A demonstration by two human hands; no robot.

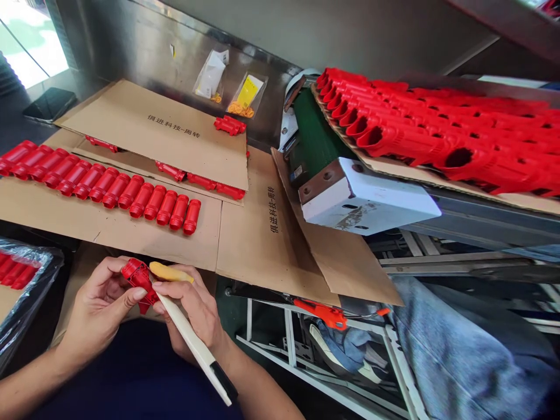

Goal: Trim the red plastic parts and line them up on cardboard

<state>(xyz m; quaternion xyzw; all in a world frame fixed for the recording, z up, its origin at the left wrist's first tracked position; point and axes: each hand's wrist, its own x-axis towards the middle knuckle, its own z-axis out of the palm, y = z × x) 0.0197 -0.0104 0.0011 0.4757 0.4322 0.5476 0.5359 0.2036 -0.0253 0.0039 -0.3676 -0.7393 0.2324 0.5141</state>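
My left hand (98,303) grips a red plastic housing (140,280) between thumb and fingers, held in front of my body. In my right hand (196,303) is a slim white-handled tool (186,329) with a black end that points down toward my forearm. Its working tip is hidden at the red housing. A yellow finger cot (170,272) covers one finger of my right hand. Beyond my hands, a row of red housings (118,189) lies on a cardboard sheet (201,251).
A cardboard sheet (144,134) rests over more red parts. At right, a conveyor (321,134) bears rows of red housings (402,140). Bags with orange finger cots (248,96), a phone (50,105) and a plastic-lined bin (32,315) lie around. A person's denim-clad leg (464,344) is at lower right.
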